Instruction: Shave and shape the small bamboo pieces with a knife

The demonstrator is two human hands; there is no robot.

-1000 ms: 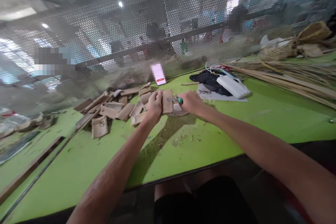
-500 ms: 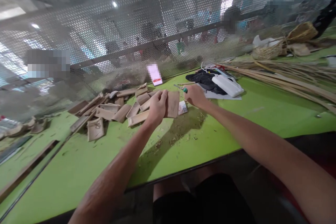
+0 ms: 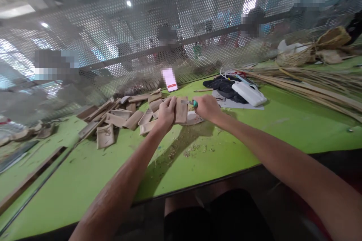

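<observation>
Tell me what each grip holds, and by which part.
The left grip holds a wooden piece by its left side; the right grip, a bladed tool by its green handle.

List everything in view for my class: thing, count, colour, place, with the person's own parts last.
Held piece: one, tan, in the left hand
Tool: one, green handle, in the right hand
Loose pieces: many, tan, heaped left
Shavings: many, pale, nearer than the hands
Phone: one, pinkish screen, beyond the hands
Stick: one, brown, left of the cloth
Black cloth: uncountable, right of the phone
White object: one, white, beside the cloth
Strips: many, tan, right
Basket: one, straw-coloured, far right
Bar: one, brown, left
Mesh: grey, behind
Table: green, below
Left hand: one, centre
Right hand: one, right of it
</observation>
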